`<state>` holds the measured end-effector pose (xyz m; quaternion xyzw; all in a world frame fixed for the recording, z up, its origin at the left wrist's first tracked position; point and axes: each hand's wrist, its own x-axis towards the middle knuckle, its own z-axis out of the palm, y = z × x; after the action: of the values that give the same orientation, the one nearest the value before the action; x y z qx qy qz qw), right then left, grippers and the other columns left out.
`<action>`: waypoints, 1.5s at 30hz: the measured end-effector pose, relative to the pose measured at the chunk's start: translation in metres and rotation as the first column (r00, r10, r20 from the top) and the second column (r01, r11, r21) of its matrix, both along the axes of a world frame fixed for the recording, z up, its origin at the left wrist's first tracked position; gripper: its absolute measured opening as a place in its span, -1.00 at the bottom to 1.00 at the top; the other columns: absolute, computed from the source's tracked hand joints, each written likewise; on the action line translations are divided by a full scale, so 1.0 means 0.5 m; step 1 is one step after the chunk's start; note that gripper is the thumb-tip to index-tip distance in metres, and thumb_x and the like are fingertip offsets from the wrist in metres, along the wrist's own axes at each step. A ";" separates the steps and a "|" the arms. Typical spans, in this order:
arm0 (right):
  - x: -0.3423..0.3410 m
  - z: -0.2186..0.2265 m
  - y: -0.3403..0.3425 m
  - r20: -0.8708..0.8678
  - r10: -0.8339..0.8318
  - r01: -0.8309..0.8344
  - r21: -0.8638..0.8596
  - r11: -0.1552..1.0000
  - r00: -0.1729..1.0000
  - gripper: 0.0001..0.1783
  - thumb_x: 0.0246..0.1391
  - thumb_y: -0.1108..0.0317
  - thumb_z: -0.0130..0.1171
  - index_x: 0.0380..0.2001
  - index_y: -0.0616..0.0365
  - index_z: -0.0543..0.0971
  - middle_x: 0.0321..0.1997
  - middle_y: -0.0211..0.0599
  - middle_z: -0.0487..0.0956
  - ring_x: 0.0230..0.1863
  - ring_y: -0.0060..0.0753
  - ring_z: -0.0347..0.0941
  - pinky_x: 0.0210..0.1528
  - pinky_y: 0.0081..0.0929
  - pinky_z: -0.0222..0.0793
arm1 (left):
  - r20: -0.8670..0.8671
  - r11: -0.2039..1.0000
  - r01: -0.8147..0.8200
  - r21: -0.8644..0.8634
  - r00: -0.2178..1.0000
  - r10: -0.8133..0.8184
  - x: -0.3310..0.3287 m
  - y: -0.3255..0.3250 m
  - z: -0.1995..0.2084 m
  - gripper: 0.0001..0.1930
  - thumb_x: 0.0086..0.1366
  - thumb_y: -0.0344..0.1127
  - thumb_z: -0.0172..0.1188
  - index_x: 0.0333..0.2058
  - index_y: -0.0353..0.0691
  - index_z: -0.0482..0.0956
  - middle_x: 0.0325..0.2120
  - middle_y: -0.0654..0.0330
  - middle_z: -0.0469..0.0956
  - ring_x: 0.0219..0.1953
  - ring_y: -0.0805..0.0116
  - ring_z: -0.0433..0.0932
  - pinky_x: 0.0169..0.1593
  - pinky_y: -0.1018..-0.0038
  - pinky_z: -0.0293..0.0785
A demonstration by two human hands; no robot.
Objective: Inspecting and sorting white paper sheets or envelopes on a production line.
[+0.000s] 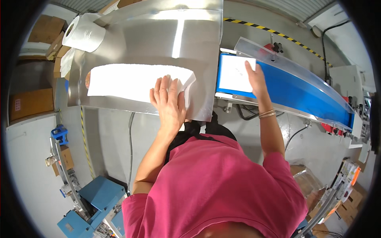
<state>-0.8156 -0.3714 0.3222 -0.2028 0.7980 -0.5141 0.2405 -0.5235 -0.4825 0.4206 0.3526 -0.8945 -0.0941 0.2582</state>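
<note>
A long row of white sheets or cards lies on the steel table, too bright for single pieces to be told apart. Its left end shows a small reddish patterned face; the right end leans and looks loose. My left hand rests on the right part of this row, fingers stretched out over it and thumb by its end. On the start of the blue conveyor belt lies a white rectangular card with faint marks. My right hand grips the card's right edge, thumb on top; the fingers beneath are hidden.
A white roll sits at the table's far left corner. A clear guard runs along the belt's far side, with a black knob. Cardboard boxes stand at left, and a blue machine is at lower left.
</note>
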 end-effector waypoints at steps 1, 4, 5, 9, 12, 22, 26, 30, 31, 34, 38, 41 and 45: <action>-0.018 0.014 0.021 -0.125 -0.055 0.074 0.151 0.986 0.991 -0.39 0.09 -0.05 0.13 -0.10 0.36 0.39 -0.24 0.02 0.55 -0.20 -0.10 0.51 -0.14 -0.29 0.39 | 0.019 0.999 -0.028 -0.022 0.999 0.028 0.000 0.002 0.003 -0.57 0.13 -0.45 0.19 0.02 -0.16 0.45 0.15 0.03 0.26 0.23 0.01 0.17 0.25 0.01 -0.06; -0.050 0.022 0.079 -0.567 -0.104 0.292 0.251 0.923 0.817 -0.29 0.03 -0.08 0.17 0.00 0.34 0.34 -0.17 0.12 0.52 -0.08 0.06 0.45 -0.10 -0.19 0.37 | 0.001 1.000 -0.016 -0.018 1.000 0.016 -0.001 0.000 0.001 -0.61 0.14 -0.46 0.19 -0.01 -0.17 0.49 0.13 0.08 0.29 0.22 0.01 0.18 0.25 0.00 -0.04; -0.024 0.056 0.072 -0.795 0.061 0.505 0.441 0.742 0.603 -0.26 -0.04 -0.06 0.22 0.05 0.26 0.30 -0.11 0.06 0.50 -0.03 0.04 0.41 -0.07 -0.16 0.36 | 0.004 1.000 -0.023 -0.019 1.000 0.023 0.000 0.000 -0.001 -0.61 0.14 -0.46 0.19 -0.01 -0.17 0.49 0.13 0.08 0.29 0.22 0.01 0.18 0.25 0.00 -0.04; 0.047 0.135 0.007 -0.712 0.236 -0.275 0.062 0.959 0.661 -0.39 -0.18 0.29 0.39 -0.01 0.14 0.42 -0.02 -0.13 0.45 -0.05 -0.16 0.42 -0.02 -0.27 0.35 | -0.027 0.999 0.008 -0.053 1.000 -0.010 0.001 0.001 -0.006 -0.66 0.12 -0.47 0.20 -0.08 -0.10 0.56 0.13 0.14 0.31 0.23 -0.01 0.17 0.25 -0.01 -0.04; 0.158 0.184 -0.085 -0.260 0.680 -0.704 0.002 0.710 0.686 -0.37 -0.20 0.34 0.39 0.02 -0.01 0.40 0.03 -0.31 0.38 0.00 -0.29 0.38 -0.02 -0.39 0.36 | 0.007 0.998 0.039 -0.058 0.999 -0.039 0.014 -0.006 -0.007 -0.68 0.12 -0.44 0.21 -0.11 -0.05 0.58 0.16 0.14 0.28 0.25 -0.03 0.14 0.25 -0.02 -0.06; 0.046 0.030 -0.015 -0.071 0.111 -0.106 0.065 0.992 0.991 -0.56 0.15 0.01 0.09 -0.28 0.26 0.41 -0.58 -0.35 0.38 -0.49 -0.46 0.28 -0.42 -0.42 0.29 | -0.057 0.999 -0.030 -0.031 0.998 0.029 0.025 -0.030 -0.011 -0.67 0.13 -0.38 0.22 -0.09 -0.17 0.54 0.15 0.05 0.25 0.23 -0.07 0.13 0.22 -0.07 -0.06; -0.013 0.039 0.063 -0.667 -0.101 0.456 0.382 0.804 0.738 -0.42 0.00 -0.05 0.21 -0.13 0.25 0.44 -0.20 0.01 0.52 -0.20 -0.05 0.44 -0.19 -0.31 0.34 | -0.043 0.998 -0.024 -0.066 0.999 0.021 0.021 -0.030 -0.009 -0.67 0.11 -0.46 0.23 -0.10 -0.11 0.56 0.10 0.12 0.35 0.19 0.00 0.22 0.22 0.00 0.03; 0.028 0.104 0.020 -0.793 0.175 -0.124 0.126 0.984 0.583 -0.41 -0.17 0.23 0.37 -0.04 0.18 0.44 0.02 -0.09 0.43 0.01 -0.08 0.36 -0.04 -0.31 0.34 | -0.055 0.999 -0.014 -0.050 0.998 0.012 0.020 -0.027 -0.006 -0.69 0.09 -0.45 0.25 -0.14 -0.05 0.59 0.11 0.15 0.34 0.22 0.01 0.20 0.24 0.01 -0.02; 0.087 0.148 -0.021 -0.572 0.314 -0.348 0.053 0.936 0.758 -0.40 -0.18 0.33 0.38 0.00 0.09 0.44 0.04 -0.19 0.41 -0.02 -0.18 0.40 0.02 -0.36 0.34 | -0.051 0.999 -0.008 -0.050 0.999 0.005 0.024 -0.027 -0.009 -0.69 0.09 -0.45 0.25 -0.14 -0.05 0.59 0.11 0.15 0.34 0.22 0.01 0.20 0.24 0.01 -0.02; 0.179 0.175 -0.122 -0.271 0.690 -0.727 -0.059 0.684 0.671 -0.46 -0.17 0.29 0.38 -0.04 -0.01 0.47 0.05 -0.26 0.38 0.08 -0.26 0.32 0.01 -0.41 0.33 | -0.002 0.998 0.021 -0.055 1.000 -0.021 0.027 -0.029 -0.005 -0.68 0.08 -0.42 0.26 -0.14 -0.01 0.60 0.14 0.17 0.32 0.25 0.01 0.13 0.26 0.01 -0.08; 0.178 0.131 -0.144 -0.169 0.744 -0.760 -0.058 0.647 0.646 -0.60 -0.04 0.27 0.31 -0.12 0.11 0.50 0.00 -0.29 0.43 0.01 -0.42 0.36 -0.01 -0.46 0.34 | -0.043 0.999 0.041 0.002 0.998 -0.041 0.023 -0.029 0.006 -0.67 0.14 -0.31 0.23 -0.09 -0.13 0.55 0.24 0.01 0.14 0.30 -0.09 -0.02 0.25 -0.07 -0.16; 0.123 0.063 -0.083 0.103 0.516 -0.493 -0.187 0.850 0.850 -0.69 0.18 0.26 0.11 -0.14 0.26 0.39 -0.31 -0.40 0.53 -0.24 -0.59 0.43 -0.18 -0.58 0.39 | -0.085 1.000 0.002 -0.026 0.996 -0.004 0.037 -0.051 -0.018 -0.62 0.12 -0.36 0.25 -0.05 -0.21 0.51 0.20 -0.01 0.18 0.26 -0.10 0.05 0.23 -0.04 -0.05; 0.004 0.025 0.012 -0.241 -0.111 0.155 0.172 0.973 0.964 -0.47 0.09 -0.04 0.12 -0.27 0.33 0.48 -0.40 -0.05 0.55 -0.38 -0.19 0.50 -0.34 -0.30 0.37 | -0.088 1.000 -0.009 -0.025 0.996 0.007 0.040 -0.050 -0.007 -0.68 0.14 -0.47 0.21 -0.08 -0.18 0.54 0.12 0.03 0.30 0.21 -0.06 0.17 0.21 0.11 0.10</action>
<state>-0.8136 -0.3655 0.3349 -0.1829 0.8774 -0.4240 0.1297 -0.5037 -0.5076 0.4168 0.3485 -0.8820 -0.0973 0.3019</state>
